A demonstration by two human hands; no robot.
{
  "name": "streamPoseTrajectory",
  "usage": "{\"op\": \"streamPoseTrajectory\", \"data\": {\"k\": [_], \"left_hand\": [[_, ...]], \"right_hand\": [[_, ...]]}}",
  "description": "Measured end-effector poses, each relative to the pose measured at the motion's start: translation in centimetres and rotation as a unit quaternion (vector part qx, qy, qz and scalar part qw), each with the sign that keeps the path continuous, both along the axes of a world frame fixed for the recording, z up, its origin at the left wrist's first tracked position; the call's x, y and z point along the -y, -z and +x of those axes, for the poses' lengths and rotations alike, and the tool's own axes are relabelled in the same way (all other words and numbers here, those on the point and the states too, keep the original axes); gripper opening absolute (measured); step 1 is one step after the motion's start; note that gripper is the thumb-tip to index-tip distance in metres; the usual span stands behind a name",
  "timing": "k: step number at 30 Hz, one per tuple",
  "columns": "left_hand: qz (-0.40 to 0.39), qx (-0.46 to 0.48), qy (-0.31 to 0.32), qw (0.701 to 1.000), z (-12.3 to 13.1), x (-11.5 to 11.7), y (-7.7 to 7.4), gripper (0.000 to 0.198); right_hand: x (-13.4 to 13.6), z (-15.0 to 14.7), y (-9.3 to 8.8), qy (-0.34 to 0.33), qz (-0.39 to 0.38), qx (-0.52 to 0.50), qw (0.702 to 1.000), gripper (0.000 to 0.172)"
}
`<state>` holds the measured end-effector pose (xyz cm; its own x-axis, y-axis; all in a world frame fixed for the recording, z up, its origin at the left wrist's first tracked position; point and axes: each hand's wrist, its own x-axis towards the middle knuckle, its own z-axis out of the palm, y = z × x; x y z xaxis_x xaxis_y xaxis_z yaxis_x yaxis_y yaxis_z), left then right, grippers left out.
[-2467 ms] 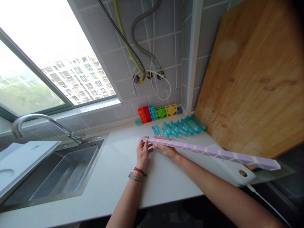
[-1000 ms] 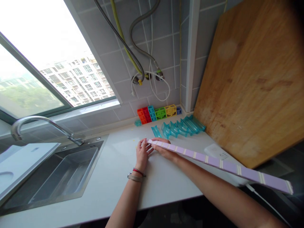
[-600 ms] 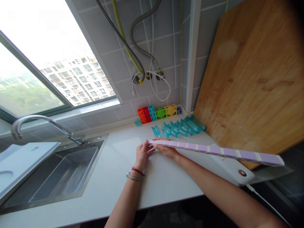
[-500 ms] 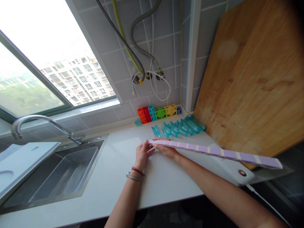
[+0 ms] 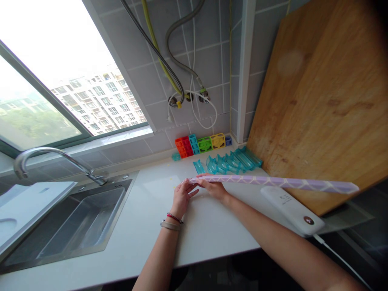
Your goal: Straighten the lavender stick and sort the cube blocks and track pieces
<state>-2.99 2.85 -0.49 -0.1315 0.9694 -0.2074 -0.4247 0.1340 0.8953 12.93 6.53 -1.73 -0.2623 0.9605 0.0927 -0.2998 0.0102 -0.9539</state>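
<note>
Risk: lilac strip (image 5: 273,181) held nr one end only, so its free end, in front of wooden board (image 5: 318,105), may swing & knock same. L hand (image 5: 182,198) pinches strip's tip, grip narrow; R hand (image 5: 216,189) holds it just beside. Both L of board, strip running from grips across its front.
</note>
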Motion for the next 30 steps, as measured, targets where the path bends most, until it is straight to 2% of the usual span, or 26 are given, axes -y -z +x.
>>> {"op": "streamPoseTrajectory", "data": {"k": [4, 8, 17, 25, 30], "left_hand": [[0.001, 0.026, 0.022, 0.999, 0.0, 0.1, -0.4, 0.038], [0.008, 0.062, 0.036, 0.997, -0.3, 0.1, -0.5, 0.035], [0.031, 0.141, 0.058, 0.988, -0.4, 0.2, -0.7, 0.035], [0.0, 0.09, -0.027, 0.996, -0.1, -0.2, -0.1, 0.049], [-0.02, 0.093, -0.065, 0.993, -0.3, -0.4, 0.2, 0.041]], "right_hand": [[0.2, 0.0, -0.7, -0.027, -0.052, -0.076, 0.995, 0.043], [0.5, 0.3, -1.2, -0.057, -0.038, -0.077, 0.995, 0.042], [0.9, 0.0, -1.6, -0.066, -0.009, -0.092, 0.993, 0.039], [1.0, -0.1, -1.1, -0.053, 0.035, -0.014, 0.998, 0.042], [1.4, -0.2, -1.9, -0.053, 0.068, 0.012, 0.996, 0.043]]}}
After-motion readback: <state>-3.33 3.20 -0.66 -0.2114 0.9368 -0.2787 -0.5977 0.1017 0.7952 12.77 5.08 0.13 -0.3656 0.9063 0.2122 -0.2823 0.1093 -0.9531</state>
